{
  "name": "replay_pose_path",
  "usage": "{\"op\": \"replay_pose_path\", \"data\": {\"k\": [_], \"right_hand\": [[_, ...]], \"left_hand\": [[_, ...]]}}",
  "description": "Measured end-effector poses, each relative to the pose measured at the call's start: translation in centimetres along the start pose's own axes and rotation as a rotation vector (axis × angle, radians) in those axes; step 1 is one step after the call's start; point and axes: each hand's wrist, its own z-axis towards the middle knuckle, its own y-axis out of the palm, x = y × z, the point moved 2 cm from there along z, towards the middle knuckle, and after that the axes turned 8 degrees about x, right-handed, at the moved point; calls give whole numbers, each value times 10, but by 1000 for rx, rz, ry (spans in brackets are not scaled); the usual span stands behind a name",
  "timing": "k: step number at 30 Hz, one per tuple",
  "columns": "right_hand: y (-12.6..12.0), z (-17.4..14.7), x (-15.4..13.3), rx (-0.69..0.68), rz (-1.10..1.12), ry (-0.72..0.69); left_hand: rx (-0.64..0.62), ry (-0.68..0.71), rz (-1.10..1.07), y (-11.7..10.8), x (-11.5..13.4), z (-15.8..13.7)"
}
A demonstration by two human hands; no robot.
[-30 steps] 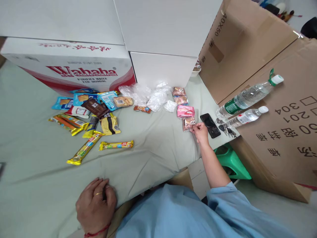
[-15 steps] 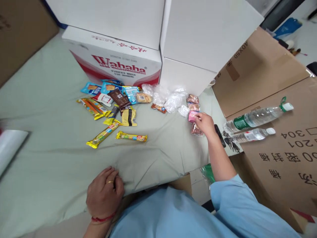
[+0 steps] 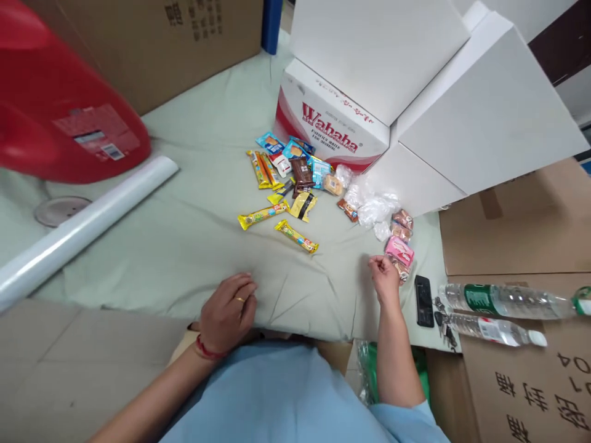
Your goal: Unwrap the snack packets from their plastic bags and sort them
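My right hand (image 3: 385, 277) is just left of a short row of small packs, its fingers curled together with nothing seen in them. Closest to it are a pink packet (image 3: 399, 250) and a brown-wrapped snack (image 3: 401, 269), partly behind the hand. Farther up the row are more brown-wrapped snacks (image 3: 401, 231). My left hand (image 3: 228, 314), with a ring and a red bracelet, rests on the cloth's front edge, fingers bent and closed, holding nothing visible. Ahead of it lie two yellow snack bars (image 3: 297, 237) and a heap of mixed packets, including a dark brown packet (image 3: 302, 173).
Crumpled clear plastic (image 3: 375, 206) lies by the row. Behind stands a Wahaha carton (image 3: 332, 123). To the right are a black phone (image 3: 424, 301), keys (image 3: 444, 323) and two water bottles (image 3: 508, 300). A white roll (image 3: 92, 227) and a red jug (image 3: 69, 104) are on the left.
My right hand has let go of the pink packet and drawn back toward me and left. My left hand still rests at the cloth's edge. The view has turned left.
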Motion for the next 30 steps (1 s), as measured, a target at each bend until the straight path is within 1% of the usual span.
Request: {"op": "replay_pose_path", "data": {"k": [2, 3, 5, 7, 9, 11, 13, 14, 16, 18, 19, 21, 22, 23, 24, 26, 28, 30], "right_hand": [[-5, -7, 7, 33, 2, 6], [-9, -5, 9, 60, -34, 2], [-14, 12, 10, 102, -169, -10], [-15, 36, 6, 84, -273, 12], [-12, 61, 0, 36, -222, 83], [-7, 79, -6, 12, -102, 140], [-5, 84, -11, 13, 1, 166], [-6, 81, -12, 13, 50, 173], [-8, 61, -11, 10, 150, 197], [-10, 25, -8, -28, 329, 258], [-9, 3, -7, -68, 475, 314], [-5, -42, -10, -177, 907, 490], [-3, -62, -13, -224, 1094, 581], [-1, -80, -17, -257, 1227, 661], [0, -94, -21, -272, 1287, 719], [-1, -111, -28, -259, 1303, 769], [-5, -115, -33, -233, 1263, 741], [-10, -113, -38, -230, 1204, 661]], "left_hand": [[-32, -6, 1, 2, -1, 0], [-54, -3, 11, 3, -2, 0], [-99, 4, 39, 6, -3, -1], [-117, 2, 40, 7, -3, -1], [-87, -35, 5, 6, -1, -2], [-34, -108, -37, 1, 1, -2], [6, -199, -63, -8, 5, -3], [16, -239, -71, -14, 7, -3], [-10, -295, -85, -26, 11, -3], [-91, -318, -128, -35, 16, 0], [-143, -321, -165, -38, 19, 2], [-246, -312, -257, -37, 29, 10], [-289, -301, -304, -33, 36, 16], [-328, -287, -348, -27, 44, 21], [-363, -273, -394, -20, 54, 27], [-405, -250, -483, -2, 75, 37], [-433, -240, -542, 19, 96, 45], [-447, -222, -540, 39, 112, 51]]}}
